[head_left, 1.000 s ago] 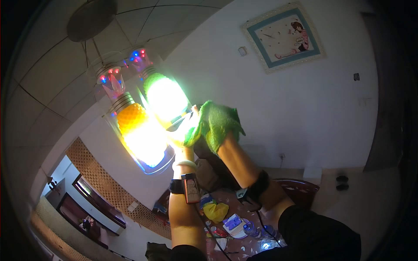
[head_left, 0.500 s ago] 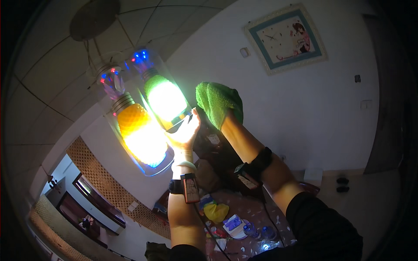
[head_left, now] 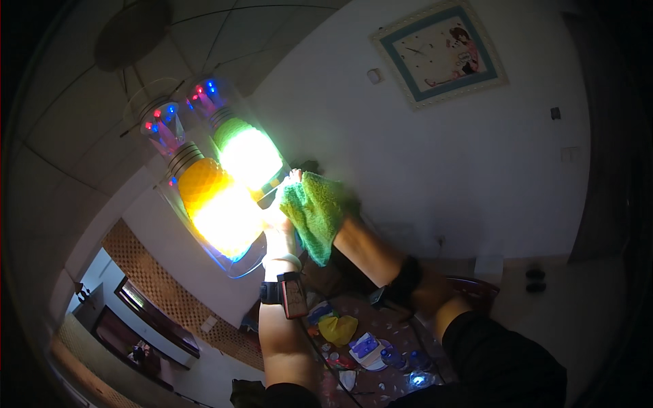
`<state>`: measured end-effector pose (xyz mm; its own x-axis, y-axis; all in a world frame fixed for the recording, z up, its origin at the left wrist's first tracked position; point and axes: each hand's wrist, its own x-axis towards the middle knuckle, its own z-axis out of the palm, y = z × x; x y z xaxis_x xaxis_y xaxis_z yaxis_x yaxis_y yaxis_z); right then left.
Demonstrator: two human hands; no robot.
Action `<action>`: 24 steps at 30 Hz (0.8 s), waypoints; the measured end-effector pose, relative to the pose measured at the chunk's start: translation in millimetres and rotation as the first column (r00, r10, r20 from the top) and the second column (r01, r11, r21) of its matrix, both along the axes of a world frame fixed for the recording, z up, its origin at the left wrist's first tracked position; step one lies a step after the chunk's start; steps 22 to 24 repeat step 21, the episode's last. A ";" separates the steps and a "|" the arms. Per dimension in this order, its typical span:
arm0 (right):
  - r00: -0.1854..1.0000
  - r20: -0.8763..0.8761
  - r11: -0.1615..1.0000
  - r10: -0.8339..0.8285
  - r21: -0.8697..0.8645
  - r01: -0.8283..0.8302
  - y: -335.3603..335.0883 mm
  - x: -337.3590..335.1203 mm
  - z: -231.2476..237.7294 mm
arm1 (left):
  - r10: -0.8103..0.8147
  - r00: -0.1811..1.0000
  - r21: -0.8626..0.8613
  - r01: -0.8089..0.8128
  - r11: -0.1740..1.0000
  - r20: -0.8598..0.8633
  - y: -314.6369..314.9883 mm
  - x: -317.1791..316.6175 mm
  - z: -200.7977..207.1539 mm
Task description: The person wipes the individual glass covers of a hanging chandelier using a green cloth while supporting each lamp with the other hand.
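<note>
Two lit pendant lamps hang side by side in clear tubes. One has a green textured shade (head_left: 228, 129), the other an amber textured shade (head_left: 194, 177); small red and blue lights glow above both. My left hand (head_left: 275, 219) grips the lower end of the green lamp's tube, its fingers partly lost in glare and behind cloth. A green towelling cloth (head_left: 314, 214) covers most of my right hand (head_left: 345, 230), which is closed on it. The cloth lies against the fingertips of my left hand, beside the tube's lower end.
A round ceiling mount (head_left: 132, 34) carries the lamps on thin cords. A framed clock picture (head_left: 442, 58) hangs on the wall. Below is a patterned tabletop with a yellow bag (head_left: 338, 330), a purple packet (head_left: 365, 345) and bottles (head_left: 393, 358). Dark slippers (head_left: 535, 280) lie on the floor.
My right hand has brought the cloth left and down, from beside the lamps to my left hand. The lamps sit slightly further left and lower in view.
</note>
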<state>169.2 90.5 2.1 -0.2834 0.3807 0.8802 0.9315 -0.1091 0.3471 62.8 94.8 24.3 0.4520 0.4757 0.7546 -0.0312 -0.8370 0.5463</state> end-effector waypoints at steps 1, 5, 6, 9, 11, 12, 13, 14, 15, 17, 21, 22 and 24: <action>0.964 0.150 0.973 -0.220 0.107 0.206 58.2 44.6 -19.3 | -0.123 0.988 -0.238 0.143 0.961 0.099 -33.2 33.8 0.5; 0.613 0.366 0.711 -0.700 0.279 0.645 -8.2 -25.8 6.5 | -0.513 0.656 -0.407 0.751 0.520 0.554 -17.6 -2.4 -2.6; 0.574 0.374 0.679 -0.729 0.280 0.679 -17.2 -37.3 8.0 | -0.478 0.685 -0.419 0.721 0.552 0.550 -12.4 -11.0 -5.8; 0.896 0.165 0.911 -0.411 0.041 0.411 -34.0 -21.1 11.6 | -0.501 0.641 -0.413 0.763 0.497 0.581 -6.7 11.1 -9.5; 0.939 0.084 0.940 -0.334 -0.037 0.338 -48.1 -21.2 19.1 | -0.481 0.706 -0.388 0.697 0.603 0.520 -0.2 14.2 -15.2; 0.952 0.047 0.948 -0.304 -0.086 0.307 -54.7 -20.2 22.6 | -0.446 0.766 -0.352 0.620 0.701 0.463 0.4 15.3 -17.4; 0.979 0.015 0.972 -0.205 -0.112 0.205 -64.6 -49.1 31.7 | -0.334 0.827 -0.309 0.496 0.812 0.452 -23.7 -14.9 -8.0; 0.977 -0.024 0.964 -0.212 -0.169 0.205 -65.5 -40.6 30.7 | -0.353 0.817 -0.318 0.519 0.793 0.456 -14.7 -4.0 -12.0; 0.975 -0.054 0.952 -0.215 -0.233 0.197 -68.4 -34.8 30.2 | -0.416 0.749 -0.313 0.617 0.722 0.515 -5.2 5.4 -15.3; 0.982 -0.123 0.936 -0.145 -0.337 0.096 -95.3 -48.6 44.2 | -0.514 0.598 -0.289 0.778 0.558 0.615 -19.6 -8.0 -6.4; 0.979 -0.186 0.924 -0.086 -0.383 0.008 -98.2 -40.4 58.8 | -0.608 0.475 -0.267 0.875 0.405 0.636 20.0 -36.0 -65.3; 0.979 -0.186 0.924 -0.086 -0.383 0.008 -98.2 -40.4 58.8 | -0.608 0.475 -0.267 0.875 0.405 0.636 20.0 -36.0 -65.3; 0.979 -0.186 0.924 -0.086 -0.383 0.008 -98.2 -40.4 58.8 | -0.608 0.475 -0.267 0.875 0.405 0.636 20.0 -36.0 -65.3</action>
